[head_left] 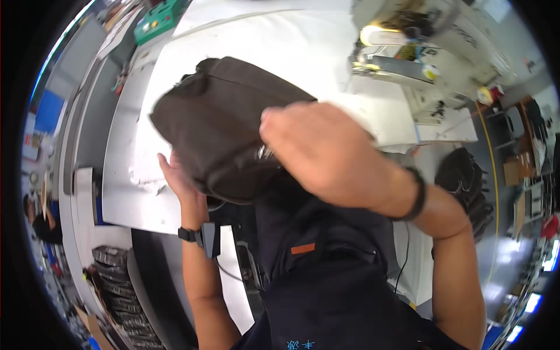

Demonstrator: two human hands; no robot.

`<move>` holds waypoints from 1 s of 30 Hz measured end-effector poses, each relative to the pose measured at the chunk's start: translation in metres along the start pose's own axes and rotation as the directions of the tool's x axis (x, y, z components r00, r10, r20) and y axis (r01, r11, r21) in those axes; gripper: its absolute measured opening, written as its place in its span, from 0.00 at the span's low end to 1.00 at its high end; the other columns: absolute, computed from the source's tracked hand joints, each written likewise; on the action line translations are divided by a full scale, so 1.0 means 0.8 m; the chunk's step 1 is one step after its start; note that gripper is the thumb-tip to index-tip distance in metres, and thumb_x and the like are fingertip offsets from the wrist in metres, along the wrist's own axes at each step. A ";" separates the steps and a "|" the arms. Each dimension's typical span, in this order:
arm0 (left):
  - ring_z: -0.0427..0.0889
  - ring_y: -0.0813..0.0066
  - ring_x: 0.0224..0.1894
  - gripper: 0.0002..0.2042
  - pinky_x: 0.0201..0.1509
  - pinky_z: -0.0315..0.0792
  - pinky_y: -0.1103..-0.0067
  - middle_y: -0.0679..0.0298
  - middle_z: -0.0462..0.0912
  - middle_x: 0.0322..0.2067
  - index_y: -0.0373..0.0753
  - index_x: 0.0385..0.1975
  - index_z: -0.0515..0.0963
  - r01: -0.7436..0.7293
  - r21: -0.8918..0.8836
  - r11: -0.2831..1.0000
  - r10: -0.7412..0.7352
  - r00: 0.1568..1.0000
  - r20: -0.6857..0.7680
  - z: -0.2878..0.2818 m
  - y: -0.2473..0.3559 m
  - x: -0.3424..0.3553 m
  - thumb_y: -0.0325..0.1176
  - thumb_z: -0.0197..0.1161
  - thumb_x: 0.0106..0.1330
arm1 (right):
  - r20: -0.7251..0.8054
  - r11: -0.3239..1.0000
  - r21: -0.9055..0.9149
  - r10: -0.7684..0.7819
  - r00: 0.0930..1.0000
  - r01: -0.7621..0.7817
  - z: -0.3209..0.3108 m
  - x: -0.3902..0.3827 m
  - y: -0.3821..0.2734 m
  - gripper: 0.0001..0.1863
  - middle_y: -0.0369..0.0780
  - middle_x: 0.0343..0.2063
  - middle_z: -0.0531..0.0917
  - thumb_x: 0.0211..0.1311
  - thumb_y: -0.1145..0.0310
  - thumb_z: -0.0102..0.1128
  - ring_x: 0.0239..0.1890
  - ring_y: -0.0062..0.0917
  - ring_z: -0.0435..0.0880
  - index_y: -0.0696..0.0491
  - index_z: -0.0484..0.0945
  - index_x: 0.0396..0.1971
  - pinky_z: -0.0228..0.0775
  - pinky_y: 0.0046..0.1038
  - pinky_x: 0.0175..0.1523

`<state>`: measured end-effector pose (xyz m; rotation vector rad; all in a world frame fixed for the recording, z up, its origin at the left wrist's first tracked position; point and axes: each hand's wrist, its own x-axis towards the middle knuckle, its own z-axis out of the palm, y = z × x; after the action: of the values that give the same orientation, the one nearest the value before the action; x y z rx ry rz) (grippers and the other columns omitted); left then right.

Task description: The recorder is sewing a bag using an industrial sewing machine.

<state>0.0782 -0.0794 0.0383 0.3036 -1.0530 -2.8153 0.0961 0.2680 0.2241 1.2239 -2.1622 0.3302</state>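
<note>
While the dark brown fabric bag [219,125] is held up above the edge of the white worktable [125,192], the left hand [178,178] props it from below, palm against its lower left side and fingers hidden behind the cloth, so how far they curl cannot be told. From above and in front, the right hand [324,151] closes over the bag's lower right edge, fingers bent down onto the fabric beside what looks like a small metal fitting, though blur makes that unsure. Beyond the bag, a sewing machine [408,52] stands on the table at the upper right. Down at the lower left, a stack of dark bags [119,286] lies well apart from both hands.
</note>
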 end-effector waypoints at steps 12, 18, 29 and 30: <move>0.66 0.63 0.78 0.31 0.79 0.62 0.72 0.50 0.64 0.77 0.29 0.79 0.57 -0.032 0.851 0.523 0.102 0.994 -0.025 0.078 -0.003 -0.056 0.34 0.56 0.83 | 0.109 0.777 0.140 0.604 0.790 -0.614 0.089 -0.145 0.007 0.24 0.46 0.57 0.81 0.60 0.70 0.71 0.63 0.44 0.79 0.56 0.82 0.57 0.68 0.45 0.68; 0.72 0.62 0.73 0.29 0.74 0.69 0.69 0.49 0.70 0.73 0.30 0.78 0.61 0.056 0.897 0.439 -0.033 0.998 -0.046 0.114 0.015 -0.022 0.33 0.59 0.82 | 0.140 0.698 0.267 0.654 0.743 -0.664 0.117 -0.183 0.020 0.15 0.40 0.50 0.83 0.59 0.71 0.73 0.60 0.38 0.80 0.54 0.85 0.47 0.66 0.41 0.65; 0.66 0.45 0.76 0.43 0.80 0.55 0.48 0.50 0.70 0.72 0.41 0.71 0.72 -0.634 0.471 -0.614 -0.294 0.737 0.608 0.207 -0.048 -0.123 0.38 0.83 0.52 | 0.004 0.622 0.560 0.659 0.752 -0.548 0.104 -0.174 -0.011 0.07 0.38 0.41 0.84 0.59 0.73 0.72 0.52 0.36 0.83 0.53 0.83 0.35 0.69 0.39 0.61; 0.66 0.46 0.76 0.43 0.79 0.56 0.48 0.50 0.70 0.72 0.40 0.71 0.71 -0.621 0.452 -0.640 -0.317 0.750 0.580 0.209 -0.060 -0.128 0.38 0.82 0.53 | -0.022 0.626 0.579 0.652 0.758 -0.522 0.099 -0.167 -0.014 0.07 0.38 0.41 0.84 0.59 0.73 0.72 0.51 0.36 0.83 0.53 0.82 0.34 0.70 0.39 0.60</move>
<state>0.1374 0.0816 0.1448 -0.7405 -2.9425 -0.0427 0.1240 0.3142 0.0777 0.6122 -2.2715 1.3925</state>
